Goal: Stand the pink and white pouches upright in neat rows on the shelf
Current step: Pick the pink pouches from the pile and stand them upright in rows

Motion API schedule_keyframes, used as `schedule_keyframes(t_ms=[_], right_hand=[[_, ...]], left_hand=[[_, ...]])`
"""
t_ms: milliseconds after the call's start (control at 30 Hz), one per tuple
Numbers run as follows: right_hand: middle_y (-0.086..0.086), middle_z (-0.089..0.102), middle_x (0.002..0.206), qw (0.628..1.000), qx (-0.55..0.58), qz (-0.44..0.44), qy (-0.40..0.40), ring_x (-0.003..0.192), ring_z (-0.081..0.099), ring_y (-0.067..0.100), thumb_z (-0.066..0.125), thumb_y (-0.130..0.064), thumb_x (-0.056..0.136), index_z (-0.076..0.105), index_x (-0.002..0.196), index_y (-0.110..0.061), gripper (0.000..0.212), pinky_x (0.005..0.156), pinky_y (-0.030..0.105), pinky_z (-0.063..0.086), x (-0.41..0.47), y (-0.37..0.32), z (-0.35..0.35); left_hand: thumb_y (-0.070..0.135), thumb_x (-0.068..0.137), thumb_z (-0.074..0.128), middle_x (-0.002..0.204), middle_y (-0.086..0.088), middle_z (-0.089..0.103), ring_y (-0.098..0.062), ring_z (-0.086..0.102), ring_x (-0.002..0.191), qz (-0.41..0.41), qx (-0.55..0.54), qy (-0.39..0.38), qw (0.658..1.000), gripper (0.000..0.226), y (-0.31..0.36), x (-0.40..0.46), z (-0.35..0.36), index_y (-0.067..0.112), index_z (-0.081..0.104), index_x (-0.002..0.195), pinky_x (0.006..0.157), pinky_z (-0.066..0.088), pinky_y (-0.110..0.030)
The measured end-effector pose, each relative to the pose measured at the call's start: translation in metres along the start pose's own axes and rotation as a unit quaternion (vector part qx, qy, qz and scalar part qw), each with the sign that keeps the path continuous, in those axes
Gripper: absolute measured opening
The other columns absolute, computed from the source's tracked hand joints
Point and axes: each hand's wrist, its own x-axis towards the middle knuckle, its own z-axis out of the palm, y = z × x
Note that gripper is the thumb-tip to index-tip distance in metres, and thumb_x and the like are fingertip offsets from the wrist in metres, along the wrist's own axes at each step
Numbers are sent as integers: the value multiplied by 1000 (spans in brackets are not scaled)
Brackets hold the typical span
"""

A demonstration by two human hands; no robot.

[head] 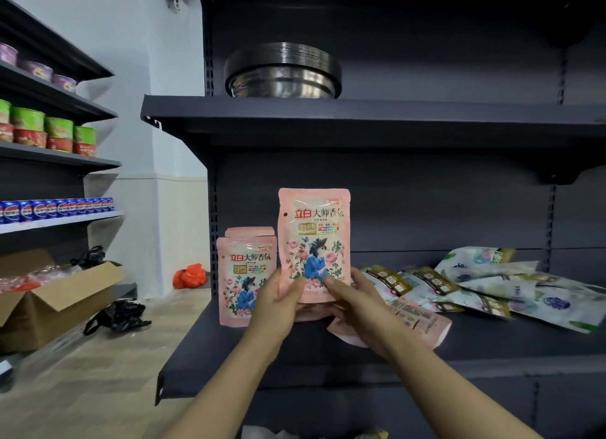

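A pink pouch (pixel 314 238) with a floral picture is held upright above the dark shelf (pixel 492 346). My left hand (pixel 278 302) grips its lower left corner and my right hand (pixel 352 294) grips its lower right. To its left, two pink pouches (pixel 244 274) stand upright one behind the other at the shelf's left end. Another pink pouch (pixel 416 320) lies flat under my right forearm. Several white pouches (pixel 511 287) lie in a loose heap on the right part of the shelf.
The shelf above (pixel 360 114) carries a stack of metal basins (pixel 282 73). At the left, another rack holds cups and blue cans (pixel 59 209). An open cardboard box (pixel 49 294), black bags and an orange bag (pixel 190 276) sit on the floor.
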Motion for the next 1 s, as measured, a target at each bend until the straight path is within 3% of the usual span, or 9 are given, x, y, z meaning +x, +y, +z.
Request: schedule_keyframes(t_ms=[67, 200, 400, 500, 600, 667, 800, 900, 1000], right_hand=[[13, 71, 111, 999, 5, -11, -32, 102, 69, 28, 65, -6, 84, 52, 120, -13, 38, 89, 41, 55, 0, -6, 6], [9, 71, 112, 997, -50, -10, -59, 104, 68, 27, 64, -2, 84, 57, 119, -13, 37, 93, 46, 52, 6, -5, 14], [0, 69, 114, 982, -175, -14, -72, 103, 67, 17, 66, -14, 85, 54, 106, -25, 26, 95, 36, 52, 12, 9, 38], [-8, 65, 116, 956, -285, -23, -63, 104, 62, 11, 70, -30, 81, 49, 110, -29, 35, 92, 33, 52, 12, 23, 51], [-8, 60, 119, 941, -332, -24, -56, 105, 58, 9, 67, -29, 84, 44, 119, -21, 42, 76, 17, 47, 9, 36, 67], [-3, 58, 124, 938, -340, -32, -56, 108, 57, 11, 66, -24, 85, 42, 120, -18, 43, 74, 14, 45, 10, 45, 74], [4, 54, 128, 944, -326, -46, -34, 111, 57, 14, 64, -12, 85, 36, 118, -14, 44, 78, 17, 52, 21, 62, 82], [4, 54, 127, 949, -308, -63, -27, 110, 56, 11, 63, -6, 85, 32, 109, -17, 41, 71, 13, 52, 29, 74, 84], [5, 57, 125, 953, -294, -74, -17, 109, 59, 11, 63, -6, 83, 37, 108, -17, 38, 75, 15, 55, 38, 88, 81]], left_hand=[[10, 94, 49, 98, 6, 71, -9, 71, 85, -7, 15, -2, 1000, 23, -1, 0, -8, 26, 59, 107, 68, 58, -26], [16, 92, 54, 106, 6, 69, -16, 65, 102, -35, 43, 4, 998, 21, -3, -1, -25, 32, 59, 104, 92, 53, -41], [21, 91, 57, 115, 7, 66, -10, 62, 107, -42, 175, -19, 983, 23, 5, -4, -67, 30, 58, 113, 97, 50, -35], [16, 90, 59, 110, 6, 67, -10, 63, 101, -49, 239, -8, 970, 19, 3, -6, -90, 26, 60, 106, 92, 51, -32], [11, 89, 59, 102, 2, 68, -5, 63, 89, -60, 259, 27, 964, 16, -4, -10, -107, 20, 62, 102, 72, 50, -19], [9, 89, 59, 99, 1, 69, -6, 64, 87, -66, 260, 46, 962, 16, -10, -11, -116, 17, 64, 102, 67, 49, -17], [8, 89, 58, 98, 0, 71, -14, 65, 92, -81, 228, 79, 967, 17, -23, -9, -124, 14, 65, 103, 72, 51, -23], [6, 88, 59, 97, 0, 72, -15, 67, 92, -82, 216, 87, 969, 17, -30, -2, -128, 15, 66, 100, 73, 51, -25], [3, 87, 59, 96, -3, 73, -16, 68, 89, -83, 208, 77, 972, 17, -38, 4, -132, 13, 66, 99, 73, 52, -25]])
